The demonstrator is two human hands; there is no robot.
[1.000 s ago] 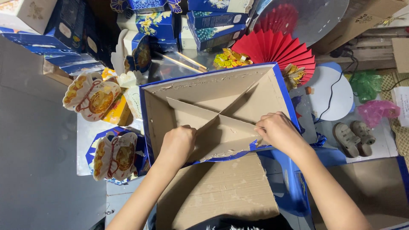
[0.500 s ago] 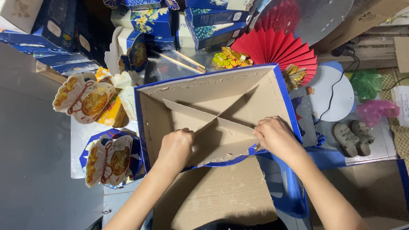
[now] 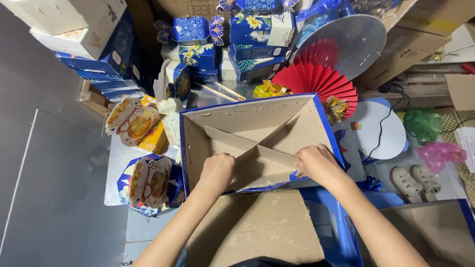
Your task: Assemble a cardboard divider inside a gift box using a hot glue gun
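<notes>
Both hands pressing the brown cardboard cross-divider (image 3: pixel 255 148) into the open blue-edged cardboard box (image 3: pixel 257 141) on the counter: left hand (image 3: pixel 217 170) & right hand (image 3: pixel 316 163) curled, gripping divider's near edge. Risk: uneven push probably buckling the thin card.

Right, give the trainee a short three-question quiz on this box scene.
1. True or false: both hands rest on the near wall of the blue-edged cardboard box.
2. What forms the cross inside the box? A) brown cardboard dividers B) red ribbon C) white foam
3. What folded red paper thing lies behind the box?

Key:
1. True: left hand, right hand.
2. A, brown cardboard dividers.
3. The red pleated paper fan.
</notes>
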